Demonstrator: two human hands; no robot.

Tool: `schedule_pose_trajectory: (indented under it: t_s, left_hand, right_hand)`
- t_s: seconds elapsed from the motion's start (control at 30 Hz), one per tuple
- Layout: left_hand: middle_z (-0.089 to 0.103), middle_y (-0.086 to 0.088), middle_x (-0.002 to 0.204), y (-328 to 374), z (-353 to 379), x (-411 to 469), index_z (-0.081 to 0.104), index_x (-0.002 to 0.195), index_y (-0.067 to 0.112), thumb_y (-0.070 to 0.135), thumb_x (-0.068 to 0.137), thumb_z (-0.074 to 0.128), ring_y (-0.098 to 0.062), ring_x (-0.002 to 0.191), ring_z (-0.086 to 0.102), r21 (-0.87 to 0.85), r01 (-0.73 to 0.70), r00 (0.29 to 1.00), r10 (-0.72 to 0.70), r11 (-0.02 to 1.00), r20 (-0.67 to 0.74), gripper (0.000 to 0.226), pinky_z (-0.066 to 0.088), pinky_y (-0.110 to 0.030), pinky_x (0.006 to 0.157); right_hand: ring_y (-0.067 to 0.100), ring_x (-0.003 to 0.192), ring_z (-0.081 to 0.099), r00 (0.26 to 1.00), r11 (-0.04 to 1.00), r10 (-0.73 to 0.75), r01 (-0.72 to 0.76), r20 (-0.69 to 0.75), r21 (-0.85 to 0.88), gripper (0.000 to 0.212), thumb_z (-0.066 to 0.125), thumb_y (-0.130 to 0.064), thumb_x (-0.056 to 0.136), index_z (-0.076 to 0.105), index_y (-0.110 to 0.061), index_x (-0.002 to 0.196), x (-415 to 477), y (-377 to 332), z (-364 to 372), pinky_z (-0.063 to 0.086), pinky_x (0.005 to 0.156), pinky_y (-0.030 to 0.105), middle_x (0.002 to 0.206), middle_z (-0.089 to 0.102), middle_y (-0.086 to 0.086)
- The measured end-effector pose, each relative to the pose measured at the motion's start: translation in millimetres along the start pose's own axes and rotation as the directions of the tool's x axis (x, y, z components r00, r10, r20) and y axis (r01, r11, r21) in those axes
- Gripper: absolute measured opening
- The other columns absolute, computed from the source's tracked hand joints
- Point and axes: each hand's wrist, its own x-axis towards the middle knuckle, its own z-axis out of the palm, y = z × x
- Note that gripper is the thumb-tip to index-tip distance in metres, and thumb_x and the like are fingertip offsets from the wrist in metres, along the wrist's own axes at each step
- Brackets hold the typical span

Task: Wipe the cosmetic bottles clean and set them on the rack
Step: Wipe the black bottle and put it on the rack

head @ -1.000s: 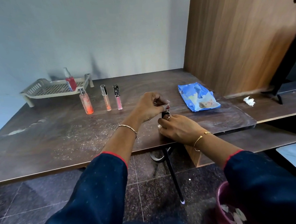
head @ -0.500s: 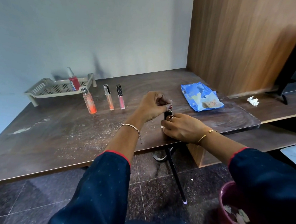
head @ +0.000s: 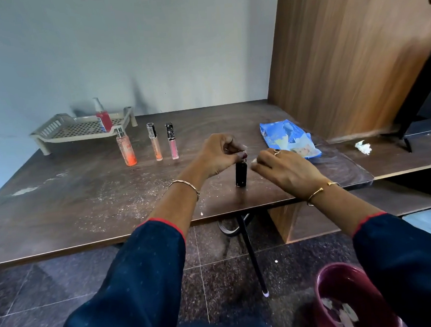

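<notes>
Our left hand (head: 219, 154) is curled over the black bottle (head: 241, 174), thumb and fingertips pinching its cap from above. The bottle stands upright on the table (head: 84, 198), close to the near edge and a little right of centre. Our right hand (head: 286, 168) hangs just to the right of it, not touching. Its fingers are bent inward around what looks like a small white wipe (head: 253, 160), of which only a scrap shows at the fingertips. We judge the bottle small, light and rigid, with a glossy shell that would slip under a damp cloth. It is also tall on a narrow base, so a sideways rub could tip it. The cap pinch steadies it for wiping, but for carrying we would take it round the middle of the body, in case the cap is loose. The rack (head: 79, 128) sits at the far left against the wall, well apart from our hands, with one red bottle (head: 104, 120) already standing on it. In front of the rack an orange spray bottle (head: 126, 150), a peach tube (head: 154, 144) and a pink tube (head: 172, 143) wait upright in a row. All three are slim and likely just as easy to knock over. The blue wipes pack (head: 286, 138) lies just beyond our right hand.
</notes>
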Motion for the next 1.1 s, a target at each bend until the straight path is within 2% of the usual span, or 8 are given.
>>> schedule_pose_trajectory:
  t_s: [0.1,0.23,0.4,0.53,0.67,0.8,0.97,1.1]
  left_hand:
    - [0.066,-0.017,0.083,1.2,0.9,-0.6,0.065,0.092,-0.01,-0.008,0.08,0.067,-0.014,0.073,0.065,-0.005,-0.005,1.0,0.005,1.0,-0.008,0.013,0.055,-0.032,0.082]
    - [0.068,-0.027,0.094,1.9,-0.4,-3.0,0.066,0.091,-0.008,-0.007,0.08,0.066,-0.027,0.084,0.066,-0.003,-0.016,1.0,0.016,1.0,-0.009,0.011,0.054,-0.042,0.089]
    - [0.068,-0.023,0.095,1.9,-0.7,-3.7,0.065,0.09,-0.006,-0.008,0.08,0.067,-0.027,0.086,0.065,-0.016,-0.016,1.0,0.016,1.0,-0.001,0.011,0.053,-0.041,0.089]
    - [0.068,-0.026,0.097,0.6,-0.2,-3.1,0.065,0.091,-0.007,-0.007,0.08,0.067,-0.025,0.085,0.065,-0.001,-0.014,1.0,0.014,1.0,-0.005,0.011,0.053,-0.039,0.088]
    - [0.069,-0.021,0.094,0.6,0.1,-0.8,0.066,0.089,-0.006,-0.006,0.079,0.068,-0.021,0.081,0.064,0.028,-0.018,1.0,0.019,0.999,-0.018,0.01,0.055,-0.037,0.087]
    - [0.068,-0.024,0.092,0.0,-0.8,-1.4,0.065,0.086,0.0,-0.007,0.08,0.067,-0.01,0.069,0.064,-0.003,-0.029,1.0,0.029,1.0,0.007,0.01,0.055,-0.032,0.083]
    - [0.068,-0.021,0.092,-2.7,-0.3,-0.6,0.066,0.09,-0.006,-0.007,0.08,0.067,0.002,0.063,0.063,0.002,-0.04,0.999,0.04,0.999,-0.005,0.01,0.054,-0.02,0.076]
    - [0.069,-0.019,0.095,-1.0,0.2,-0.6,0.066,0.089,-0.006,-0.007,0.08,0.067,-0.013,0.073,0.064,0.013,-0.026,1.0,0.026,1.0,-0.017,0.01,0.055,-0.03,0.082]
  right_hand:
    - [0.033,0.065,0.053,0.997,0.994,-0.061,0.064,-0.044,0.088,0.02,0.044,-0.004,0.088,0.063,-0.003,0.094,12.3,-15.0,0.3,0.042,0.045,0.039,0.09,0.057,0.017]
    - [0.029,0.064,0.055,0.985,0.983,-0.163,0.167,-0.06,0.071,0.019,0.046,-0.005,0.085,0.064,-0.005,0.08,20.1,-29.6,10.1,0.04,0.046,0.036,0.08,0.06,0.013]
    - [0.025,0.067,0.056,0.972,0.972,-0.234,0.234,-0.014,0.017,0.028,0.039,-0.009,0.089,0.067,-0.008,0.09,10.5,-30.2,16.4,0.043,0.055,0.035,0.083,0.062,0.008]
    - [0.025,0.071,0.057,0.945,0.943,-0.328,0.327,0.0,-0.06,0.023,0.042,-0.008,0.09,0.065,-0.012,0.087,16.4,-21.5,11.9,0.042,0.059,0.035,0.084,0.061,0.006]
    - [0.025,0.072,0.055,0.966,0.96,-0.255,0.246,-0.05,-0.133,0.036,0.029,-0.001,0.095,0.063,-0.012,0.089,18.0,-13.9,2.5,0.041,0.059,0.035,0.088,0.06,0.009]
    - [0.023,0.066,0.055,0.961,0.956,-0.274,0.27,-0.021,-0.111,0.025,0.04,-0.006,0.089,0.064,-0.012,0.086,14.7,-19.6,9.9,0.04,0.055,0.035,0.083,0.059,0.007]
    - [0.023,0.064,0.055,0.935,0.935,-0.352,0.353,0.03,-0.022,0.023,0.043,-0.01,0.086,0.064,-0.012,0.079,15.0,-19.2,13.3,0.043,0.056,0.034,0.081,0.06,0.006]
    - [0.023,0.065,0.056,0.935,0.932,-0.354,0.354,0.008,-0.076,0.024,0.043,-0.01,0.087,0.065,-0.015,0.079,19.7,-16.9,9.4,0.04,0.059,0.034,0.081,0.059,0.005]
